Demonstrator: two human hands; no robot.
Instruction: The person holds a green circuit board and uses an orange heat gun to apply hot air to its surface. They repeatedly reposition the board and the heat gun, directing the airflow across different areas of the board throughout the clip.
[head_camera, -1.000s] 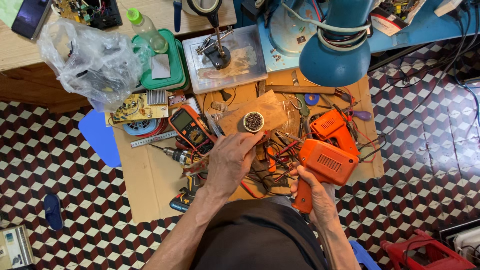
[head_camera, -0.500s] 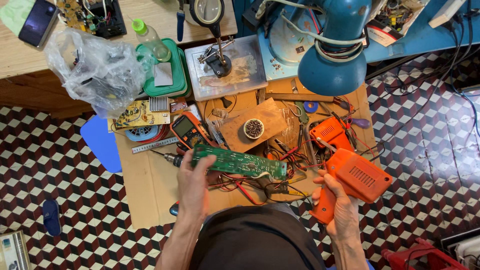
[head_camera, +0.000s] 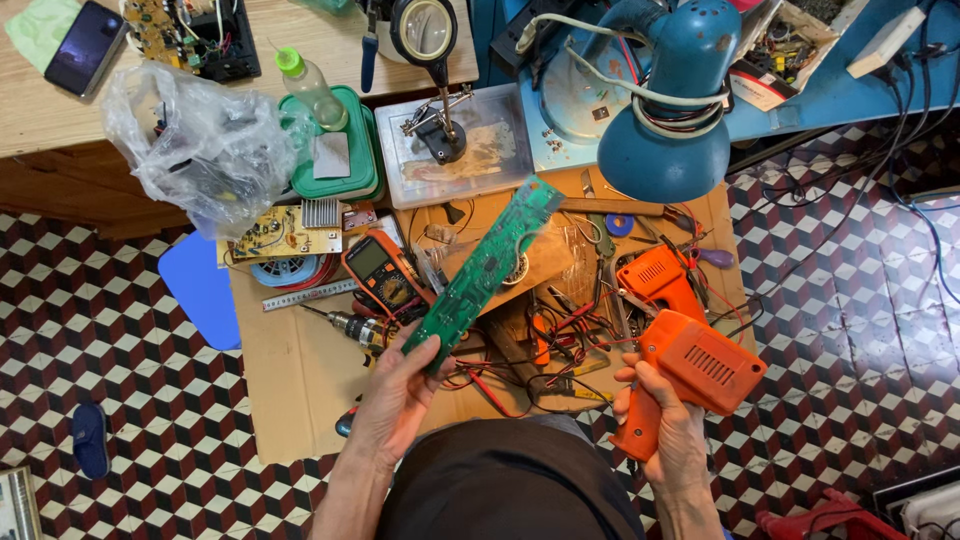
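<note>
Though gripped low, circuit board (head_camera: 487, 270) diagonal, up-right.

The left hand (head_camera: 400, 385) covers the lower end of the long green circuit board (head_camera: 485, 270), and the right hand (head_camera: 668, 425) wraps the grip of the orange gun-shaped tool (head_camera: 695, 365), hiding its trigger. The clear plastic bag (head_camera: 200, 145) blurs its contents (something dark). The tangled wires (head_camera: 520, 365) on the bench (head_camera: 290, 380) are too small to trace.

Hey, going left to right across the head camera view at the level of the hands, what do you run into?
Blue slipper → left hand → green circuit board → right hand → orange soldering gun
</note>
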